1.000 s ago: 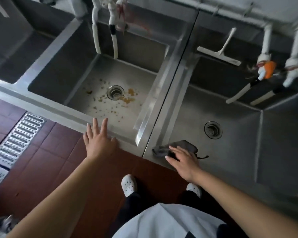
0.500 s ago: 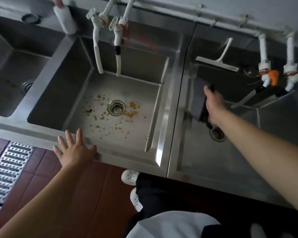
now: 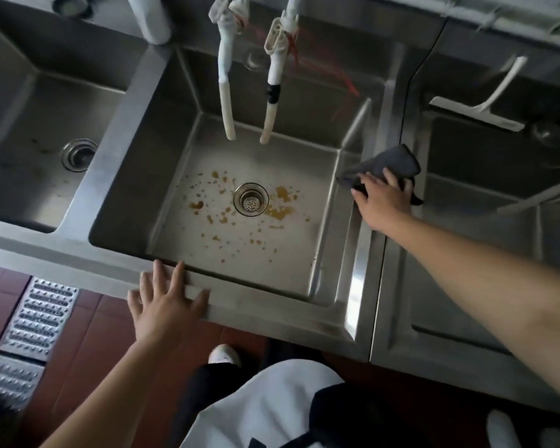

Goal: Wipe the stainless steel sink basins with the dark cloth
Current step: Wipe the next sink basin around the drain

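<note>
Cloth (image 3: 389,163): pressed under flat fingers of right hand (image 3: 382,202), on rim. Stained basin (image 3: 240,253): down-left of it. Left hand (image 3: 165,305): relaxed, resting on front edge.

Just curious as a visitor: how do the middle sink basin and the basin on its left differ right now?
The middle basin has yellow-brown spots around its drain; the left basin shows only faint dark marks. Two white hoses hang over the middle basin, none over the left. The right hand presses the dark cloth by the middle basin's right rim. Both are stainless steel.
</note>
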A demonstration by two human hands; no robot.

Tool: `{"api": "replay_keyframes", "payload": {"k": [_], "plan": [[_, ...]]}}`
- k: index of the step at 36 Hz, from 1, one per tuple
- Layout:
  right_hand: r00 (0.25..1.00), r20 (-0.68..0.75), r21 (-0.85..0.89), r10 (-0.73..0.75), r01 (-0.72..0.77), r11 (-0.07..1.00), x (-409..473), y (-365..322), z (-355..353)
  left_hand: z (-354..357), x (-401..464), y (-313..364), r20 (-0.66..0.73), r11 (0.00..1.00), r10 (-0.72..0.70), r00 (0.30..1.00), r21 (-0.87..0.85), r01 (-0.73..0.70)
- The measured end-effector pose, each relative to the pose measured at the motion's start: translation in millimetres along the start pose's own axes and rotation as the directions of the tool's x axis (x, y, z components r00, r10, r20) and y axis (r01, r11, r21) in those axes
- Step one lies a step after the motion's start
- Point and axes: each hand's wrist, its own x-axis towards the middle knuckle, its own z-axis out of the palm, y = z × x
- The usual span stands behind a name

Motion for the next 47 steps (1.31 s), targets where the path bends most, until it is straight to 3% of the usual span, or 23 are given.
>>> {"api": "replay_keyframes", "payload": {"k": [6, 10, 15, 20, 26, 28, 31, 35, 38, 43, 47], "plan": [[0.998, 0.037, 0.008, 0.058, -0.058, 0.998, -76.3, -23.8, 23.8, -4.4, 0.5, -5.7, -0.005, 0.996, 0.092, 0.996, 0.005, -0.092], [0.984, 0.075, 0.075, 0.161, -0.166, 0.983, -156.5, -64.5, 43.2, -14.4, 2.8, -27.6, 0.025, 0.971, 0.232, 0.972, 0.058, -0.233], [0.946, 0.162, 0.081, 0.281, -0.296, 0.952, -243.3, -123.1, 67.0, -28.2, 16.3, -70.4, 0.095, 0.894, 0.425, 0.9, 0.11, -0.434], [0.875, 0.143, 0.294, 0.462, -0.483, 0.825, -266.5, -168.8, 65.6, -29.8, 27.7, -96.4, 0.156, 0.792, 0.553, 0.819, 0.209, -0.574], [0.911, 0.248, 0.497, 0.329, -0.411, 0.764, -263.9, -218.3, 37.3, -41.1, 32.9, -97.8, 0.216, 0.755, 0.588, 0.779, 0.197, -0.625], [0.925, 0.29, 0.645, 0.245, -0.378, 0.664, -262.1, -239.1, 30.1, -48.7, 37.4, -95.7, 0.237, 0.756, 0.59, 0.772, 0.174, -0.631], [0.937, 0.295, 0.847, 0.184, -0.346, 0.403, -258.2, -264.5, 21.9, -65.0, 49.8, -93.5, 0.252, 0.816, 0.554, 0.793, 0.027, -0.578], [0.937, 0.24, 0.949, 0.253, -0.281, 0.141, -244.4, -282.1, 8.6, -92.1, 76.3, -100.1, 0.12, 0.875, 0.476, 0.871, -0.166, -0.456], [0.925, 0.246, 0.966, 0.29, -0.259, 0.006, -217.1, -284.3, -1.7, -106.8, 104.1, -113.3, 0.007, 0.881, 0.462, 0.887, -0.119, -0.458], [0.902, 0.316, 0.948, 0.294, -0.285, -0.144, -149.0, -284.7, -5.4, -121.5, 151.0, -131.3, -0.016, 0.933, 0.355, 0.935, -0.06, -0.355], [0.849, 0.462, 0.88, 0.256, -0.403, -0.251, -79.9, -292.9, 15.2, -119.1, 174.7, -145.4, -0.014, 0.954, 0.3, 0.954, -0.02, -0.3]]}}
